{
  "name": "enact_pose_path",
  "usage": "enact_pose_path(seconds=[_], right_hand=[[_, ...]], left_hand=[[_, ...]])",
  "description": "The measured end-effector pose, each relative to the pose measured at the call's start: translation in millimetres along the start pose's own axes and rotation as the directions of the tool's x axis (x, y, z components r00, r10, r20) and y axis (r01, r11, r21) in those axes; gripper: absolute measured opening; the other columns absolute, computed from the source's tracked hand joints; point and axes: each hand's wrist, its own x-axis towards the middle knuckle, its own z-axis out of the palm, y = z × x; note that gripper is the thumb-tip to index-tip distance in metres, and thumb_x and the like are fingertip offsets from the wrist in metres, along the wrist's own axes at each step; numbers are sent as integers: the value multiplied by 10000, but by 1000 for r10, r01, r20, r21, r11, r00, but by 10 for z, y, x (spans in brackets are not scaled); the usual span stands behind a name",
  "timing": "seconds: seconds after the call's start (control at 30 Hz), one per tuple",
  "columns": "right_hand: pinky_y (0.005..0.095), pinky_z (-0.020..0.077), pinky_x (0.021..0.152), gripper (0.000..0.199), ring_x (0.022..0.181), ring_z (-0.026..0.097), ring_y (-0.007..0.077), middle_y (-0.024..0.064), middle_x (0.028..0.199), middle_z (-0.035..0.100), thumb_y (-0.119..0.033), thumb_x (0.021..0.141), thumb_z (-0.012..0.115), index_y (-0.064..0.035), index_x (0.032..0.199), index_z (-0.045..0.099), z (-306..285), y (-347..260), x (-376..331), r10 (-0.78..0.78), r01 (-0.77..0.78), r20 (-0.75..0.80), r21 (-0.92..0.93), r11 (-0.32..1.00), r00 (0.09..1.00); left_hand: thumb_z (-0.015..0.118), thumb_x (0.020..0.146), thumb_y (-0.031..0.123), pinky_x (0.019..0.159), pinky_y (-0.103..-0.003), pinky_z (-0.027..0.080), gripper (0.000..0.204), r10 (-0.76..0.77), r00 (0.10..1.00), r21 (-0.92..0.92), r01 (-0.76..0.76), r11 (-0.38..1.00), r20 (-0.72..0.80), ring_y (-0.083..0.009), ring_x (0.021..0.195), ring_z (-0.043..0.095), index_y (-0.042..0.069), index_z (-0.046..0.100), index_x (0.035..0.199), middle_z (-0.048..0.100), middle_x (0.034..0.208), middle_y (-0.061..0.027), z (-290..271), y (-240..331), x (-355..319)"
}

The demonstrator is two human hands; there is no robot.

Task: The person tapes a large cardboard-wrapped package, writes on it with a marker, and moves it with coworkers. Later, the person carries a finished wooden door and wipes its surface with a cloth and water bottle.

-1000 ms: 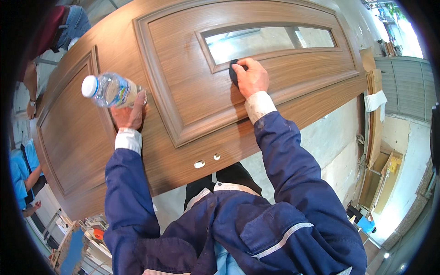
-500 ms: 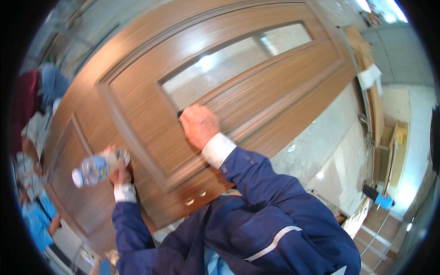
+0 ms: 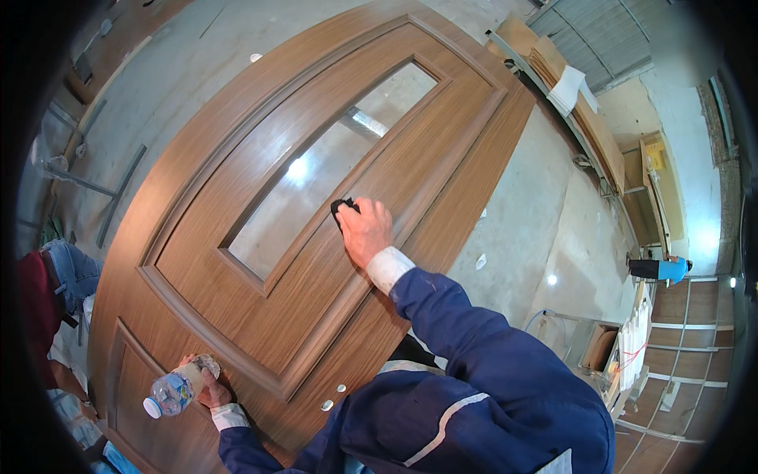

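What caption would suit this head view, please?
Right hand presses a dark cloth on a wooden door; left hand holds a bottle.

- The door [image 3: 237, 237] is brown wood with a visible straight grain, smooth and faintly satin, with raised moulded framing.
- Its long window pane [image 3: 316, 182] is glass, glossy, with 1 bright glare spot.
- The bottle [image 3: 175, 390] in the left hand [image 3: 212, 389] is clear, shiny plastic with a white cap.
- The pad [image 3: 344, 207] under the right hand [image 3: 365, 231] is black and matt.
- The sleeves [image 3: 466, 347] are dark blue matt cloth with white cuffs.
- The floor [image 3: 521, 229] is grey, rough concrete.
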Motion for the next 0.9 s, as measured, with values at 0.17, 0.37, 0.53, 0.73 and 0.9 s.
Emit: enact_pose_path(seconds=[0.17,0.37,0.53,0.73,0.9], right_hand=[[459,514,716,60,877,599,339,94,933,607,-170,860,634,-118,872,661,391,-487,-848,-357,326,113,229,917,927],[335,480,621,259,733,587,150,31,821,629,-224,1028,603,-83,818,655,312,-724,-1532,-432,-385,566,812,438,703],[266,471,491,336,611,569,114,-6,766,566,-311,961,720,-66,1168,622,-888,-77,-1675,-150,-700,741,668,253,654],[249,395,489,523,580,490,108,23,737,575,-228,970,689,-27,1416,504,-2010,-1353,-2298,-455,-494,746,664,562,486],[270,517,652,684,774,629,122,43,937,654,-253,853,790,5,1434,538,-1930,-2996,-3505,-903,-229,424,875,427,-62]], left_hand=[[706,989,285,954,-293,510,547,-592,804,49,594,803,-56,-185,1181,583,53,486,1433,587,1361,-108,-73,200,-118],[527,988,370,785,-472,573,414,-536,844,849,279,449,7,-375,858,714,26,679,1161,741,975,-218,85,1079,-443],[840,760,498,895,-438,547,584,-7,1000,224,1,975,26,-335,1023,694,112,664,1160,717,1042,-167,232,1267,-658],[834,696,266,894,-472,526,628,282,951,108,-269,957,-124,-399,1028,653,62,568,1228,666,1088,-176,-549,1762,-2353],[889,692,357,831,-463,560,632,143,941,230,-72,970,-306,-363,973,688,89,623,1198,703,1063,-134,-1586,1719,-4170]])
